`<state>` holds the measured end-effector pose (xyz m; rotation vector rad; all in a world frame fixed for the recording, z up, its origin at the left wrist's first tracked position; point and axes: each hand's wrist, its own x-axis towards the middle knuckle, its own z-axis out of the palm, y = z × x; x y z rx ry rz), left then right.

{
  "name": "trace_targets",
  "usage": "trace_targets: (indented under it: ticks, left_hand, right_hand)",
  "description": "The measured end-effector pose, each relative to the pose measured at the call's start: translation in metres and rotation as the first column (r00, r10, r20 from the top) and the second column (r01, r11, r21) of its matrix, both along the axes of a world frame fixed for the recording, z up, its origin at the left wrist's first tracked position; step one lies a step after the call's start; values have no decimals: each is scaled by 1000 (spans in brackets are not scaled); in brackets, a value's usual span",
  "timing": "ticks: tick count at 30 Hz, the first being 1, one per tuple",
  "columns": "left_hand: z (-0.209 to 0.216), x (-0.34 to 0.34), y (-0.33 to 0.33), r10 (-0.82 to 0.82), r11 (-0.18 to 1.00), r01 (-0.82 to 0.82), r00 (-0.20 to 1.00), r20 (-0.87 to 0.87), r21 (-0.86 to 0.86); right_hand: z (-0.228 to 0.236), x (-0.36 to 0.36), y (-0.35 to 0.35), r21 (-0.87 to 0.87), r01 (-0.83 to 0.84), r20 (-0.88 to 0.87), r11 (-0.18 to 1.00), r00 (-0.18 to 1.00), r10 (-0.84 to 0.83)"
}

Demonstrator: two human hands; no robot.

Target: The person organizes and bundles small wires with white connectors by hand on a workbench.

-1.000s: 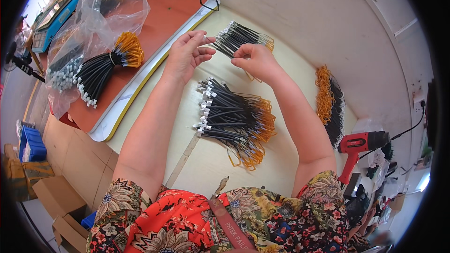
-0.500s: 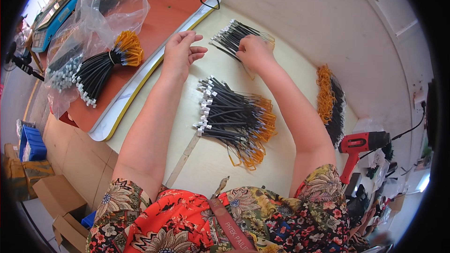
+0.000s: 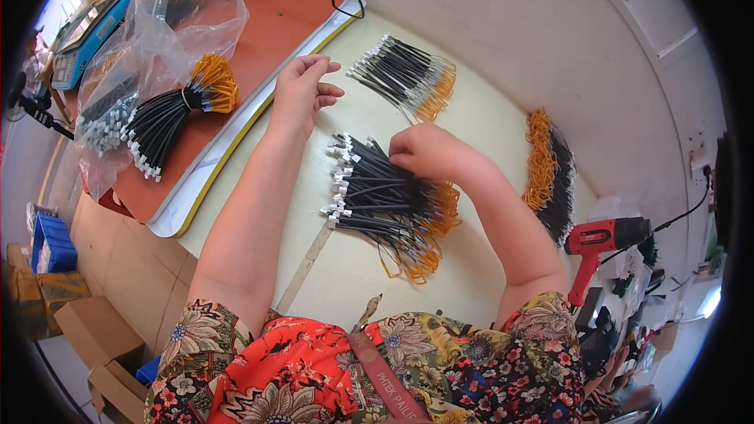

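A pile of short black cables (image 3: 377, 188) with white connectors at the left and orange wire ends at the right lies on the pale table. My right hand (image 3: 428, 153) is at its far side, fingertips closed on a black cable there; the fingers partly hide the grip. Beyond it lies a flatter, neat row of similar cables (image 3: 400, 71), its orange ends to the right. My left hand (image 3: 305, 90) hovers left of this row with its fingers loosely bent and apart, nothing visible in them.
At left, a tied cable bundle (image 3: 177, 114) and a clear plastic bag (image 3: 173, 39) of cables lie on a red mat (image 3: 271, 23). Another cable stack (image 3: 554, 177) lies by the wall, near a red heat gun (image 3: 601, 239). A flat metal strip (image 3: 302, 271) lies near me.
My right hand has moved from the far row toward me, down to the nearer pile, uncovering the row. My left hand has stayed almost where it was.
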<state>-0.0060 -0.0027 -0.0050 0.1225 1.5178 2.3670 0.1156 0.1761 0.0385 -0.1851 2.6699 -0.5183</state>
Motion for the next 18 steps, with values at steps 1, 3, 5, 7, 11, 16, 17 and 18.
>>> trace_targets:
  ticks: [1, 3, 5, 7, 11, 16, 17, 18]
  left_hand:
    - [0, 0, 0, -6, 1000, 6, 1000, -6, -5]
    - [0, 0, 1, -16, 1000, 16, 1000, -10, -11]
    - [0, 1, -1, -26, 999, 26, 1000, -11, -19]
    - [1, 1, -2, -39, 999, 38, 999, -18, -34]
    - [1, 1, -1, -81, 996, 79, 995, -50, -37]
    - [6, 6, 4, -173, 982, 170, 984, 35, 81]
    - [7, 6, 3, -174, 982, 171, 984, 34, 80]
    - [9, 6, 2, -239, 960, 232, 970, 32, 155]
  right_hand:
    - [0, 2, -2, -10, 4, -56, 1000, 998, -5]
    - [2, 6, -4, -21, 10, -110, 1000, 994, -12]
    - [9, 10, -7, -62, 38, -193, 997, 980, -49]
    - [13, 15, -11, -15, 55, -243, 998, 968, -57]
    - [17, 19, -7, -57, 138, -452, 989, 879, -149]
    - [21, 5, 2, -362, 222, -298, 905, 893, -338]
    - [23, 2, 2, -489, 288, -166, 823, 896, -412]
    - [22, -1, 3, -489, 289, -166, 823, 895, -413]
